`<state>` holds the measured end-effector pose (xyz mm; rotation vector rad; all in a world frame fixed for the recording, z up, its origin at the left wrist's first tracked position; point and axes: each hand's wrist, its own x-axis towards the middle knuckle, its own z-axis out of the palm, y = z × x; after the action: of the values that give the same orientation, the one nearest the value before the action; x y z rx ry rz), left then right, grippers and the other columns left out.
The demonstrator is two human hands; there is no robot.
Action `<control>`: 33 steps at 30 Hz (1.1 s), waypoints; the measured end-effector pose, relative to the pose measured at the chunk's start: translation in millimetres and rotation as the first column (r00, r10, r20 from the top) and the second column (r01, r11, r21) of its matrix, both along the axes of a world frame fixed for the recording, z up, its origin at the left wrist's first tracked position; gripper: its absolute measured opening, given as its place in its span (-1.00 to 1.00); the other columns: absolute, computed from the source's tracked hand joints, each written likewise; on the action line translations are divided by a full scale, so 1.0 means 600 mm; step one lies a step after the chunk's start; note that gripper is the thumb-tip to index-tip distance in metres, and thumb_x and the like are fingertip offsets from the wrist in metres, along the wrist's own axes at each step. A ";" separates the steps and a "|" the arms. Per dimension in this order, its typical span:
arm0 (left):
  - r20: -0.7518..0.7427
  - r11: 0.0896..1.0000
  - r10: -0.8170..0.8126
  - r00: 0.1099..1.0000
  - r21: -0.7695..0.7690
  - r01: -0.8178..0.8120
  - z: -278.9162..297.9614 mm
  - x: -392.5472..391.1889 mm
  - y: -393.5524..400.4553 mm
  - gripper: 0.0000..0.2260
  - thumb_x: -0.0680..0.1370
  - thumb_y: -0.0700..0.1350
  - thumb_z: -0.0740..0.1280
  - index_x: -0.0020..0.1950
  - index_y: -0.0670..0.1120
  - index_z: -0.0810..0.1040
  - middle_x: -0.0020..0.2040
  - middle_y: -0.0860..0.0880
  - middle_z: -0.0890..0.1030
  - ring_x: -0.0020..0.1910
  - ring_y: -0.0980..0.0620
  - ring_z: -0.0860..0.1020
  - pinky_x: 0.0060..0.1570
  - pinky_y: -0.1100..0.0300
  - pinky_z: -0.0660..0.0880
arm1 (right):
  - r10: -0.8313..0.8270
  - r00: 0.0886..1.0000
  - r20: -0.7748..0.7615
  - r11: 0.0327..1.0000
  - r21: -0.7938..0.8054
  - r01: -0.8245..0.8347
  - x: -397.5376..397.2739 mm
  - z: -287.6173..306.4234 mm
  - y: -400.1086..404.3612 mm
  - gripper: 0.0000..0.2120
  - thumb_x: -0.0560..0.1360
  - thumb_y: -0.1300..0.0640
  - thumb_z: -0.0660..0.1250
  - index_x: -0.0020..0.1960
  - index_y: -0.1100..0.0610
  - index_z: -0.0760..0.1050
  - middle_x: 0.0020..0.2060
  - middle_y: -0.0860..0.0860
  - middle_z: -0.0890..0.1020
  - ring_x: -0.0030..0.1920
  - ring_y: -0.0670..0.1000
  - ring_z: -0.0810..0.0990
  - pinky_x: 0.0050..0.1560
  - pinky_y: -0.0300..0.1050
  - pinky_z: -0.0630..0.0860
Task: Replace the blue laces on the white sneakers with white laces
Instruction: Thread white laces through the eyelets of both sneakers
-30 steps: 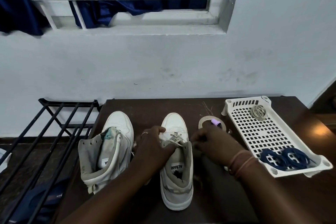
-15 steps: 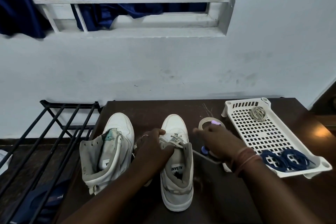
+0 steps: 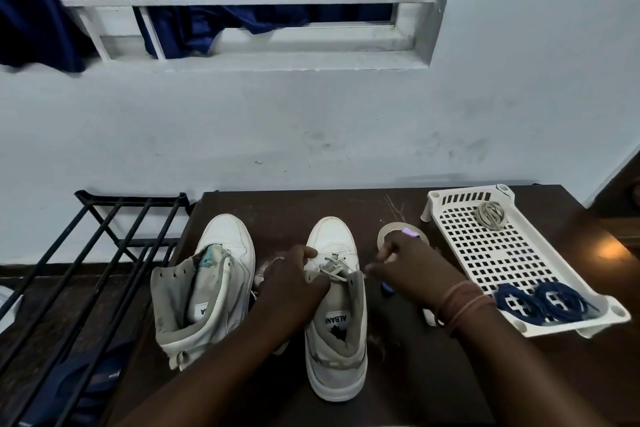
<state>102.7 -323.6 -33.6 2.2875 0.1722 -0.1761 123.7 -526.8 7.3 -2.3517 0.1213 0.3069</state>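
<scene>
Two white high-top sneakers (image 3: pixel 335 305) upright on dark brown counter (image 3: pixel 284 204). Left hand (image 3: pixel 294 284) gripping right sneaker's collar; right hand (image 3: pixel 412 270) pinching pale lace (image 3: pixel 332 269). Coiled blue laces (image 3: pixel 540 300) in white perforated plastic tray (image 3: pixel 485 253).

Hidden and cut-off parts around the two sneakers

The left hand (image 3: pixel 294 291) covered the near left side of the right sneaker (image 3: pixel 337 319), so how its fingers met the white lace (image 3: pixel 333 269) could not be told. The right hand (image 3: pixel 412 274) hid part of the tape roll (image 3: pixel 388 232) and most of a small blue object (image 3: pixel 387 289) on the tabletop (image 3: pixel 284 208), too little of it visible to identify. The insole label of the left sneaker (image 3: pixel 207 291) was half hidden. Both forearms ran off the near edge.
</scene>
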 end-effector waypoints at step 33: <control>-0.172 0.983 -0.026 0.985 -0.184 -0.006 0.035 0.017 0.044 -0.79 0.48 0.02 0.45 -0.18 -0.12 0.70 -0.39 -0.13 0.61 -0.46 0.04 0.45 -0.36 0.23 0.36 | 0.303 0.894 -0.331 0.951 0.048 -0.305 -0.017 0.055 -0.014 -0.84 0.51 0.02 0.40 -0.19 0.02 0.70 -0.27 -0.11 0.67 -0.27 -0.13 0.52 -0.09 -0.23 0.46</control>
<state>112.7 -297.5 -12.5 2.0879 0.2251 -0.3825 113.8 -535.2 40.5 -2.3010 -0.0877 0.8632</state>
